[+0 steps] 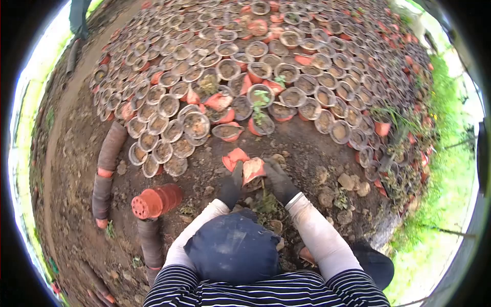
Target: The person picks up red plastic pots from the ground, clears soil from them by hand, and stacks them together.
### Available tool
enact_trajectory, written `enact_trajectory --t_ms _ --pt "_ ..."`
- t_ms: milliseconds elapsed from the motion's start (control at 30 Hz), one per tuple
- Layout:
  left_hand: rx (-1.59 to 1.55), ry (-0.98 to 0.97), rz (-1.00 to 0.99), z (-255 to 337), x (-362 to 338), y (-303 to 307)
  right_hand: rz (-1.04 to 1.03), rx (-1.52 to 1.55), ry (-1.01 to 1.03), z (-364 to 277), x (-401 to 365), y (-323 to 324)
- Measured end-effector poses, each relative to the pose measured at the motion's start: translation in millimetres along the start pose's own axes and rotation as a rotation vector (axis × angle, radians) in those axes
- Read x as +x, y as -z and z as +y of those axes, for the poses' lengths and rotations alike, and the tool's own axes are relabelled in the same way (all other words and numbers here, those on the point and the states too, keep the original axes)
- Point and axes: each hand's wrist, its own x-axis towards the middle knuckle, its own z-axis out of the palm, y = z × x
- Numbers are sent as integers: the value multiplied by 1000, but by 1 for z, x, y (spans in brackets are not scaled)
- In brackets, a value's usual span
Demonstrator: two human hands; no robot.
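Observation:
My left hand (231,185), in a dark glove, is closed on the left side of a crumpled reddish plastic pot (252,171). My right hand (277,180), also gloved, grips the pot's right side. Its outside is pale and dirty at the top. Another torn reddish piece (235,157) lies against it at the upper left, near my left fingertips. Below my right hand, a small green plant (266,203) shows on the soil. Some of my fingers are hidden by the gloves and the pot.
Rows of soil-filled pots (255,49) spread ahead. A stack of reddish pots (156,201) lies at the left, beside long dark stacks of nested pots (108,158). Stones (349,181) lie at the right. My knee (232,245) is close below my hands.

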Motion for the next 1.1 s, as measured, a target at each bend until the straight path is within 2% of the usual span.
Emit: enact_trajectory --t_ms 67,133,167,233,333,433,500,567,600,700,767,800,900,933,1033,1067,1100 --pt "-195 -121 63 -21 7 -29 -92 -8 -85 -8 -10 10" --pt "-182 -191 91 -19 11 -39 -154 71 -127 -3 -15 19" --pt "-175 -225 105 -18 12 -43 -173 -287 50 -9 -24 21" --pt "-170 -234 166 21 7 -23 -196 -369 126 28 -9 45" --pt "-503 115 -40 37 8 -13 -124 -241 53 20 -18 32" --pt "-911 48 201 45 11 -12 21 -86 0 30 -7 36" --pt "-598 -134 177 28 5 -2 70 -297 158 33 -1 48" --pt "-652 -139 234 20 12 2 38 -410 253 -1 -11 37" --pt "-926 82 185 30 13 12 76 -483 340 -11 -14 31" --pt "-1105 122 220 5 21 -5 199 -663 608 -27 -15 25" --pt "-700 -91 292 20 11 13 284 -735 778 -26 -7 30" --pt "-622 -111 277 23 8 18 300 -955 798 -10 5 47" --pt "-387 -318 388 -1 15 6 89 -1498 696 14 11 72" --pt "-309 -395 449 -10 15 -1 157 -1466 707 11 10 62" --pt "-568 -131 291 9 5 19 192 -1094 499 -1 1 40" --pt "-618 -74 262 15 6 25 239 -940 568 -9 -6 27" --pt "-621 -54 260 19 6 27 241 -981 650 -6 -2 30"
